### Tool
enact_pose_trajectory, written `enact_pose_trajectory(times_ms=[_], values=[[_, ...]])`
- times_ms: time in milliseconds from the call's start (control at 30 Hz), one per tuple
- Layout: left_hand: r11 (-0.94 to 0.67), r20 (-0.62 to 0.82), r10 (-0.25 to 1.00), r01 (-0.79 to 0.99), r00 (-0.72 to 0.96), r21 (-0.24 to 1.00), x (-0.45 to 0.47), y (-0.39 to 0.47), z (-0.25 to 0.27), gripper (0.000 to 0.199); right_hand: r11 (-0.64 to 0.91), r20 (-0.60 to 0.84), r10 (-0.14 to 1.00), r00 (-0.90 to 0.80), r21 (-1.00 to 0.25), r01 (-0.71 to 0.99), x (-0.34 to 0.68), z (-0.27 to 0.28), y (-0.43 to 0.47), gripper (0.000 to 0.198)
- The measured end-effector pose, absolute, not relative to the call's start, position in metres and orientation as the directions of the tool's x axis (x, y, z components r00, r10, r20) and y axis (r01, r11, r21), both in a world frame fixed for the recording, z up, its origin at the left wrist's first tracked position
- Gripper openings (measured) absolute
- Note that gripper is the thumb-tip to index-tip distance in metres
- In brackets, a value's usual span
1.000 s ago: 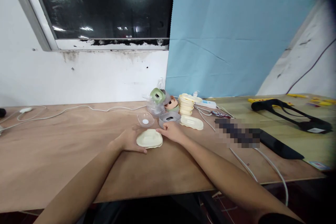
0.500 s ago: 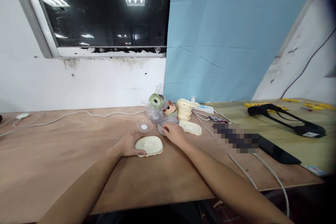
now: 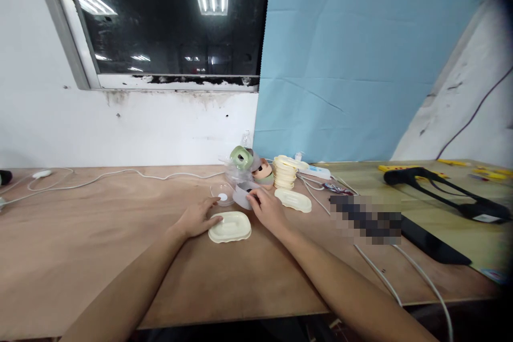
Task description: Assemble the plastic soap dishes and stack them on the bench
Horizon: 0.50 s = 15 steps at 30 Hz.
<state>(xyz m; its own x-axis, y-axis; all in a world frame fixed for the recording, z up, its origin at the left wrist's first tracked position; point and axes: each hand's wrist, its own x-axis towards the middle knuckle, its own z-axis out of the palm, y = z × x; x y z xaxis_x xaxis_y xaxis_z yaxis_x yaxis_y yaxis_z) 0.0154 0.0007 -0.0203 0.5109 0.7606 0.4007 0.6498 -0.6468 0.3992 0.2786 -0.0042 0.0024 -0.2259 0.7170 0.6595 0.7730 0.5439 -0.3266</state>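
Observation:
A cream oval plastic tray [image 3: 230, 226] lies on the table in front of me. My left hand [image 3: 196, 218] is at its left end, thumb on the rim, fingers spread towards a clear shallow plastic piece [image 3: 223, 194] with a white round spot. My right hand [image 3: 267, 208] pinches the right edge of a greyish rounded plastic cover [image 3: 241, 196], which is tilted up. Just right of that hand is another cream tray [image 3: 294, 200]. Behind it rises a stack of cream trays [image 3: 285, 173].
A green plastic cover [image 3: 241, 156], a peach one [image 3: 262, 170] and clear pieces are heaped near the wall. To the right are a power strip [image 3: 316, 172], white cables, a dark flat device [image 3: 433, 239] and a black strapped frame [image 3: 425, 192].
The greyish cover has tilted up in my right hand. My left thumb has drawn back along the tray's rim, and its fingers reach nearer the clear piece. The view has shifted slightly.

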Motion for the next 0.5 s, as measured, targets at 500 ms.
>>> enact_pose_trajectory(times_ms=[500], values=[[-0.641,0.328,0.767,0.66,0.551,0.392,0.014,0.002,-0.019,0.048,0.42,0.628,0.753,-0.199,-0.226,0.879,0.287,-0.002,0.007,0.016]])
